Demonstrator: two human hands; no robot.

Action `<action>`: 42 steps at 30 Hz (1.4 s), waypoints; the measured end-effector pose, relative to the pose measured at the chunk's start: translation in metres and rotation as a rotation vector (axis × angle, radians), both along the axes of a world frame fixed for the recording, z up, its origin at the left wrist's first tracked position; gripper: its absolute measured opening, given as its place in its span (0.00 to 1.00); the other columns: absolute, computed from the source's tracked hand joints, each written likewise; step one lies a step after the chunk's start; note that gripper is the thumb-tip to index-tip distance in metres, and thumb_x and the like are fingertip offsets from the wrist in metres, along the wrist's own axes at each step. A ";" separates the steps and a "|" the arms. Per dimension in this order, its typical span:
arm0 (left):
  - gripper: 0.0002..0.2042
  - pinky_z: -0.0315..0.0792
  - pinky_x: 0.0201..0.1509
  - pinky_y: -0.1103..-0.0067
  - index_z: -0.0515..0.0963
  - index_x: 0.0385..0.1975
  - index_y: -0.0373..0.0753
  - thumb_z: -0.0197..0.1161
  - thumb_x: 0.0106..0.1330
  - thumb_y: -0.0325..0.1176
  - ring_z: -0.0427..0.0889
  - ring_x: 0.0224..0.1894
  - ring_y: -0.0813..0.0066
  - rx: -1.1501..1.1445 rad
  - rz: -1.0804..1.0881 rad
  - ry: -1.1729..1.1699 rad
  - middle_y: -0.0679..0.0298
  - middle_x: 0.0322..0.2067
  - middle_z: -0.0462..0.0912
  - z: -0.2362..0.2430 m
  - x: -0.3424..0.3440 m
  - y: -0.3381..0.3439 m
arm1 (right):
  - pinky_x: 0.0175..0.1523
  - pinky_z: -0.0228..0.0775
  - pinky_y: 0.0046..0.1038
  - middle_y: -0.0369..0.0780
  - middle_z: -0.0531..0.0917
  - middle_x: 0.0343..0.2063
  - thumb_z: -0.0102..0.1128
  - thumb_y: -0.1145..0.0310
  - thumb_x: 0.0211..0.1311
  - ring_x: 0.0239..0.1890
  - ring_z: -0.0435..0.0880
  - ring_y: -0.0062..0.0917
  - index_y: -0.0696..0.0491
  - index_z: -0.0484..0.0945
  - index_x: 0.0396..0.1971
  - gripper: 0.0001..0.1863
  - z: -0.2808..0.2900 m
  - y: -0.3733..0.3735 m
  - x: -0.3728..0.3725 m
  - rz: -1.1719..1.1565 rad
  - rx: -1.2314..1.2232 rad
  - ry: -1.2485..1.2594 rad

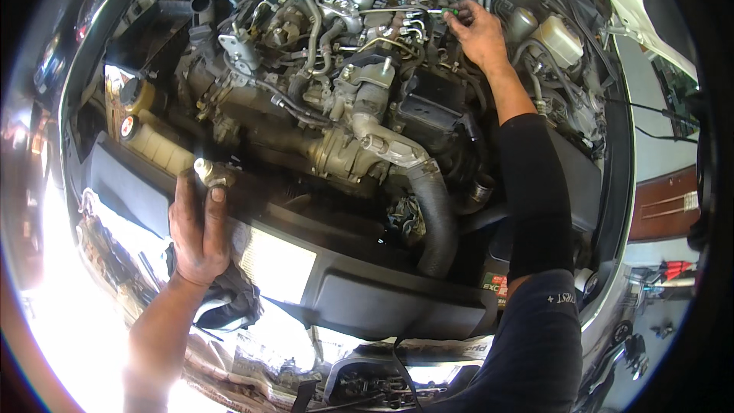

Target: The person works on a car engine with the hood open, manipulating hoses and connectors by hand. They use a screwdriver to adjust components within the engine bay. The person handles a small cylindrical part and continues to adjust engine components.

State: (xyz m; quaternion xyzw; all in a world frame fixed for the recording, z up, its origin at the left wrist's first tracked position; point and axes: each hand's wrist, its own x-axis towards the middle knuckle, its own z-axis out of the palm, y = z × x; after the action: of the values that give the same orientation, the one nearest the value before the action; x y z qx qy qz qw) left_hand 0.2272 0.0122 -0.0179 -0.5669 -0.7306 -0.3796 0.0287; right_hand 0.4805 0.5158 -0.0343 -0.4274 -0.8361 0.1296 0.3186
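- Filling the view, an open engine bay of pipes and hoses.
- A black front panel runs below it.
- A thick black hose curves down the middle.
- Left hand rests flat on the panel's edge, fingers spread open.
- Right hand reaches deep, fingers pinched on a small green-handled tool.

Dense hoses (no gaps) around right hand
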 end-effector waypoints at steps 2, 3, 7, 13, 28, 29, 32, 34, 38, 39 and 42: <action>0.15 0.75 0.52 0.68 0.77 0.58 0.30 0.53 0.83 0.35 0.82 0.45 0.58 0.006 0.021 -0.171 0.51 0.46 0.85 -0.002 0.001 0.003 | 0.52 0.83 0.38 0.46 0.93 0.46 0.75 0.53 0.71 0.43 0.93 0.35 0.55 0.87 0.54 0.23 0.004 0.014 0.012 -0.049 -0.045 0.079; 0.16 0.75 0.53 0.67 0.77 0.58 0.30 0.53 0.83 0.36 0.83 0.45 0.57 0.005 0.038 -0.218 0.50 0.46 0.85 -0.003 0.000 0.003 | 0.53 0.83 0.38 0.46 0.93 0.47 0.75 0.53 0.71 0.44 0.93 0.35 0.55 0.87 0.55 0.23 0.004 0.021 0.017 -0.064 -0.107 0.137; 0.17 0.75 0.53 0.65 0.77 0.57 0.30 0.53 0.83 0.37 0.82 0.45 0.53 -0.050 0.024 -0.258 0.48 0.46 0.85 -0.007 -0.006 -0.001 | 0.57 0.83 0.37 0.48 0.92 0.50 0.75 0.53 0.71 0.49 0.92 0.37 0.57 0.85 0.57 0.25 -0.008 0.044 0.032 -0.146 -0.177 0.181; 0.17 0.75 0.51 0.63 0.75 0.59 0.29 0.54 0.82 0.36 0.80 0.45 0.52 -0.057 0.026 0.051 0.45 0.48 0.80 -0.011 -0.007 0.001 | 0.61 0.81 0.40 0.48 0.92 0.50 0.76 0.53 0.71 0.53 0.91 0.41 0.51 0.85 0.58 0.24 -0.014 0.049 0.038 -0.094 -0.261 0.143; 0.22 0.77 0.63 0.54 0.66 0.70 0.15 0.58 0.82 0.22 0.81 0.56 0.38 -0.214 -0.006 -0.070 0.31 0.64 0.76 -0.016 -0.018 -0.007 | 0.67 0.79 0.39 0.50 0.89 0.58 0.76 0.53 0.69 0.61 0.87 0.46 0.54 0.84 0.61 0.28 -0.030 0.058 0.052 -0.033 -0.355 -0.207; 0.22 0.77 0.63 0.55 0.66 0.70 0.15 0.58 0.83 0.22 0.81 0.56 0.38 -0.228 0.028 -0.011 0.32 0.64 0.76 -0.017 -0.018 -0.008 | 0.67 0.79 0.40 0.51 0.89 0.58 0.77 0.53 0.69 0.62 0.87 0.47 0.55 0.84 0.62 0.29 -0.030 0.058 0.052 -0.026 -0.307 -0.221; 0.22 0.76 0.64 0.56 0.68 0.71 0.19 0.59 0.83 0.23 0.81 0.56 0.39 -0.181 0.087 -0.103 0.32 0.64 0.76 -0.018 -0.018 -0.009 | 0.66 0.79 0.41 0.52 0.88 0.59 0.78 0.52 0.68 0.62 0.86 0.48 0.57 0.83 0.62 0.31 -0.029 0.055 0.053 -0.003 -0.238 -0.244; 0.22 0.76 0.65 0.57 0.69 0.72 0.22 0.59 0.83 0.24 0.82 0.55 0.39 -0.140 0.020 -0.126 0.32 0.64 0.76 -0.017 -0.016 -0.008 | 0.67 0.79 0.41 0.53 0.88 0.59 0.78 0.52 0.67 0.63 0.86 0.49 0.58 0.83 0.63 0.32 -0.025 0.051 0.053 0.019 -0.291 -0.237; 0.19 0.76 0.62 0.61 0.73 0.68 0.27 0.57 0.84 0.30 0.82 0.51 0.44 -0.145 0.008 -0.042 0.39 0.57 0.81 -0.009 -0.010 -0.001 | 0.67 0.79 0.41 0.54 0.87 0.59 0.78 0.50 0.66 0.63 0.85 0.49 0.57 0.82 0.64 0.34 -0.013 0.039 0.052 -0.025 -0.260 -0.283; 0.18 0.75 0.61 0.62 0.74 0.66 0.27 0.56 0.85 0.32 0.82 0.50 0.46 -0.120 -0.023 -0.112 0.41 0.55 0.82 -0.007 -0.008 0.002 | 0.67 0.79 0.41 0.54 0.87 0.59 0.78 0.50 0.66 0.63 0.85 0.49 0.57 0.82 0.64 0.34 -0.011 0.036 0.052 -0.030 -0.260 -0.288; 0.17 0.75 0.56 0.64 0.76 0.59 0.28 0.53 0.85 0.36 0.82 0.46 0.50 -0.036 -0.033 -0.235 0.47 0.48 0.84 -0.001 0.002 0.010 | 0.68 0.78 0.41 0.53 0.87 0.60 0.78 0.49 0.67 0.63 0.85 0.49 0.57 0.82 0.65 0.35 -0.005 0.029 0.051 -0.049 -0.281 -0.295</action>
State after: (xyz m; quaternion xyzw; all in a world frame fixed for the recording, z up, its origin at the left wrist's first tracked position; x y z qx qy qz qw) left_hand 0.2293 0.0217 -0.0190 -0.5307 -0.7263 -0.4305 -0.0737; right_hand 0.5311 0.5443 -0.0396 -0.5021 -0.8368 0.1730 0.1332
